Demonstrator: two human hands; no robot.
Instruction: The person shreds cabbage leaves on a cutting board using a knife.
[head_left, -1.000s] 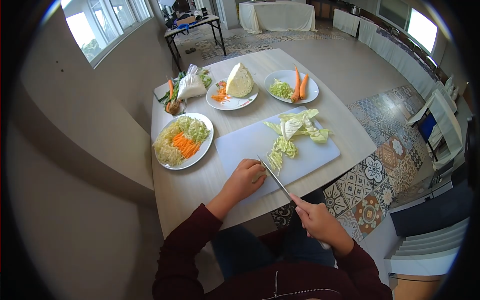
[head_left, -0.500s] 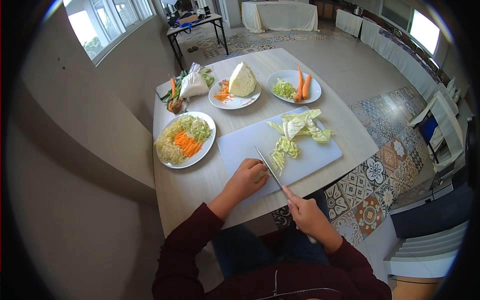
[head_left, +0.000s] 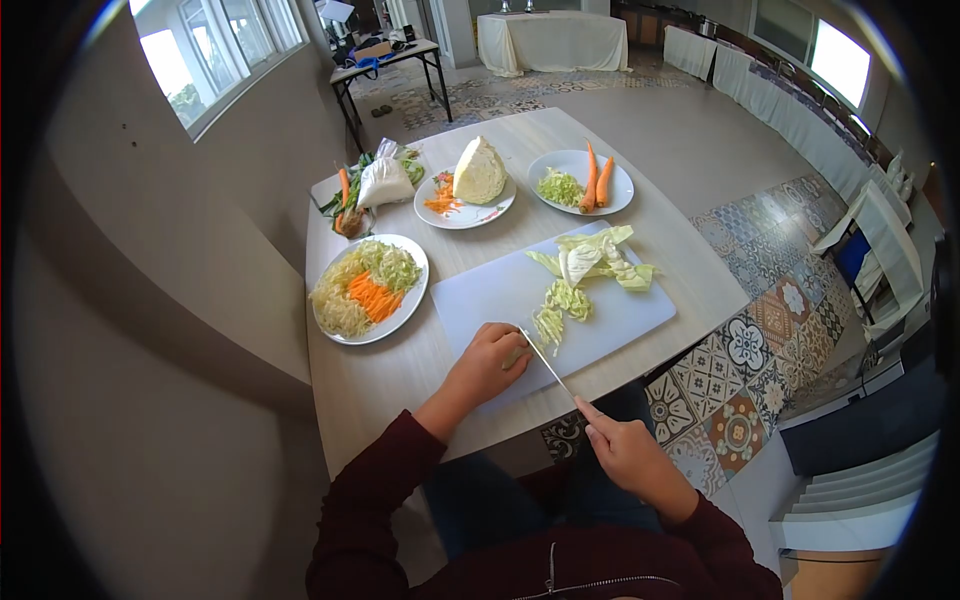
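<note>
My left hand (head_left: 489, 364) is curled on the near left part of the white cutting board (head_left: 478, 290), its fingers closed on a piece of cabbage (head_left: 513, 358) that is mostly hidden. My right hand (head_left: 630, 450) grips a knife (head_left: 546, 364) by its handle. The blade's tip lies beside my left fingertips, over the board. Shredded cabbage (head_left: 549, 326) lies just beyond the blade, with more cut cabbage (head_left: 568, 299) behind it. Loose cabbage leaves (head_left: 598, 256) rest at the board's far right.
A plate (head_left: 418, 308) of shredded vegetables sits left of the board. Behind stand a plate (head_left: 470, 217) with a cabbage wedge (head_left: 480, 172), and a plate (head_left: 625, 186) with carrots (head_left: 604, 182). A bag of white contents (head_left: 385, 182) lies at the far left beside vegetables.
The knife swung left and away from me, then back nearer to me, its tip now by my left fingertips. My right hand has shifted slightly left. My left hand keeps its place on the board.
</note>
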